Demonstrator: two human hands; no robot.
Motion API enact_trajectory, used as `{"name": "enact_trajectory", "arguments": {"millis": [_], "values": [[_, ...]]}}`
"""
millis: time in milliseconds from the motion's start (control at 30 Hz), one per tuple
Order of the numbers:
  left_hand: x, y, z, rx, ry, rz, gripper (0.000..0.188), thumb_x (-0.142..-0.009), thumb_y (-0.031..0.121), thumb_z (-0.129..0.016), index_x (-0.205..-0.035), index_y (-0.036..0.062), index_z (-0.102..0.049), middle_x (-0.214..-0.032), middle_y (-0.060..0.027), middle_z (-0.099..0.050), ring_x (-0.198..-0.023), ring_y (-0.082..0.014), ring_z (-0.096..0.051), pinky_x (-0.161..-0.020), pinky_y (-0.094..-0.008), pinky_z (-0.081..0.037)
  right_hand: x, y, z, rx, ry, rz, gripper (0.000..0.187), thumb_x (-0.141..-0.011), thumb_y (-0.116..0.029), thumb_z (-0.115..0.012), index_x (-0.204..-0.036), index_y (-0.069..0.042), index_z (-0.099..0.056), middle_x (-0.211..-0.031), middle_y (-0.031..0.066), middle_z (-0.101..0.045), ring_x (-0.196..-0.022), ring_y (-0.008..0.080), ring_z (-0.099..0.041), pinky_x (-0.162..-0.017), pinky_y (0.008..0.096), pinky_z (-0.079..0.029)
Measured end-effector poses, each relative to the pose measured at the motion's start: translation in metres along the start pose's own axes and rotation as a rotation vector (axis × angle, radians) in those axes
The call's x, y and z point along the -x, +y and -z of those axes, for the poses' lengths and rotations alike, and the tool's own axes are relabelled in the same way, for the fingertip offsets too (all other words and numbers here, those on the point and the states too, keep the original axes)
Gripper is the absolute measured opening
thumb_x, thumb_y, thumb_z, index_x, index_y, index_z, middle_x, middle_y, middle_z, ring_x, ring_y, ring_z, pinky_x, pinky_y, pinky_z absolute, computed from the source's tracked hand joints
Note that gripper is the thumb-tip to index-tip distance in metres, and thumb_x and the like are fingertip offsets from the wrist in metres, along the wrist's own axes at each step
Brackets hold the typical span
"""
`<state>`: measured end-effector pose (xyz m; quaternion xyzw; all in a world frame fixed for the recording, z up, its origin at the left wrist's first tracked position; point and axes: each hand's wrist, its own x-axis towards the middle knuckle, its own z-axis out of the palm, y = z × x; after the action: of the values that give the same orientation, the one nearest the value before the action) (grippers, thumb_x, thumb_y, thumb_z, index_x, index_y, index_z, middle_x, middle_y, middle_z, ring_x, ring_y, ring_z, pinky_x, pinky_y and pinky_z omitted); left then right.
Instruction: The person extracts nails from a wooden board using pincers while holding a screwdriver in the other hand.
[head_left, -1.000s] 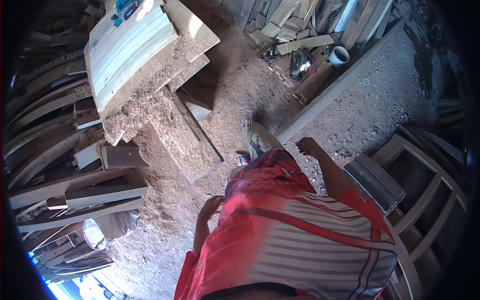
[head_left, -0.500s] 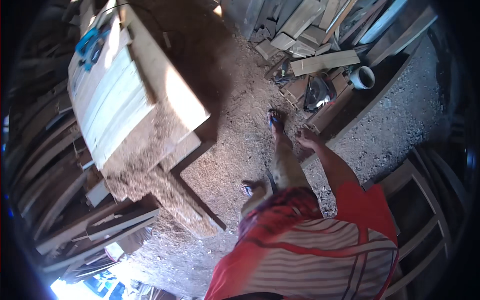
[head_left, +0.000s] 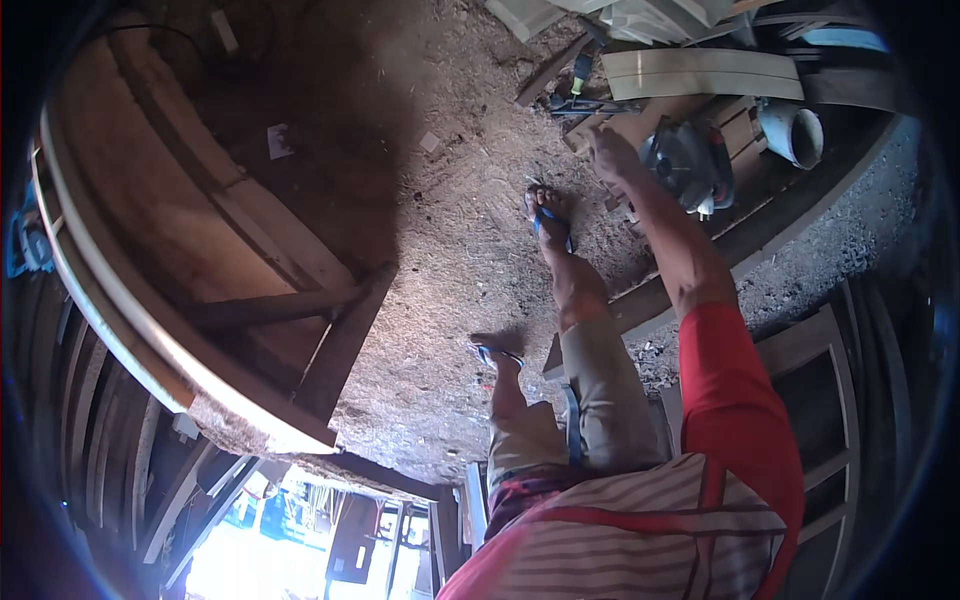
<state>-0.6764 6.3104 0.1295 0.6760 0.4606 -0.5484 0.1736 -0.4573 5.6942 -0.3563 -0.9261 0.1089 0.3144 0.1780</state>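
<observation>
Circular saw (head_left: 682, 165), details blurred, lies at the frame's upper right, just beside the right hand (head_left: 614, 163); its fingers look curled, but whether they pinch anything I cannot tell.

Saw (head_left: 683, 165): just right of my right hand (head_left: 613, 158), smooth, with a metallic sheen.
Plank (head_left: 705, 75): beyond my hand, smooth matt wood.
Container (head_left: 788, 133): farther right, smooth, plastic-looking.
Ground (head_left: 440, 250): beneath my hand, rough, matt.
Sleeve (head_left: 728, 385): behind my hand, matt cloth.
Bench (head_left: 130, 170): well left, wood.
</observation>
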Motion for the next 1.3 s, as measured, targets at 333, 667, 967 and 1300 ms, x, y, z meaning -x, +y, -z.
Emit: {"name": "enact_trajectory", "arguments": {"millis": [333, 667, 967, 1300], "values": [[-0.008, 0.021, -0.014, -0.026, -0.004, 0.152, 0.056, -0.095, 0.052, -0.062, -0.124, 0.0045, -0.067, -0.123, -0.0174, -0.068, -0.118, -0.0308, -0.063, -0.096, -0.0451, -0.051, -0.105, 0.025, -0.041, 0.303, 0.307, 0.139, 0.049, -0.095, -0.009, -0.051, -0.144, -0.015, -0.052, -0.114, 0.0196, -0.064, -0.103, 0.0352, -0.064, -0.091, 0.0451, -0.052], [0.035, 0.004, -0.034, 0.046, 0.032, 0.206, 0.055, -0.095, 0.052, -0.062, -0.122, 0.0040, -0.068, -0.122, -0.0185, -0.069, -0.118, -0.0317, -0.064, -0.096, -0.0443, -0.051, -0.107, 0.026, -0.057, 0.151, 0.380, 0.283, 0.038, -0.082, -0.013, -0.070, -0.117, -0.005, -0.060, -0.092, 0.0221, -0.067, -0.091, 0.0412, -0.066, -0.079, 0.0521, -0.053], [0.100, -0.065, -0.073, 0.189, 0.070, 0.154, 0.055, -0.094, 0.051, -0.061, -0.121, 0.0037, -0.068, -0.121, -0.0195, -0.069, -0.117, -0.0325, -0.064, -0.096, -0.0436, -0.051, 0.012, -0.044, 0.022, -0.130, 0.046, 0.229, 0.054, -0.083, -0.023, -0.073, -0.127, 0.000, -0.053, -0.118, 0.0286, -0.061, -0.110, 0.0462, -0.061, -0.096, 0.0516, -0.049], [0.072, -0.247, -0.217, 0.428, 0.048, 0.021, 0.055, -0.094, 0.051, -0.061, -0.119, 0.0032, -0.069, -0.120, -0.0207, -0.070, -0.116, -0.0335, -0.065, -0.096, -0.0429, -0.051, 0.312, -0.231, 0.147, -0.134, -0.444, 0.457, 0.059, -0.075, -0.025, -0.078, -0.123, 0.001, -0.055, -0.119, 0.0279, -0.061, -0.112, 0.0449, -0.061, -0.095, 0.0514, -0.050]]}}
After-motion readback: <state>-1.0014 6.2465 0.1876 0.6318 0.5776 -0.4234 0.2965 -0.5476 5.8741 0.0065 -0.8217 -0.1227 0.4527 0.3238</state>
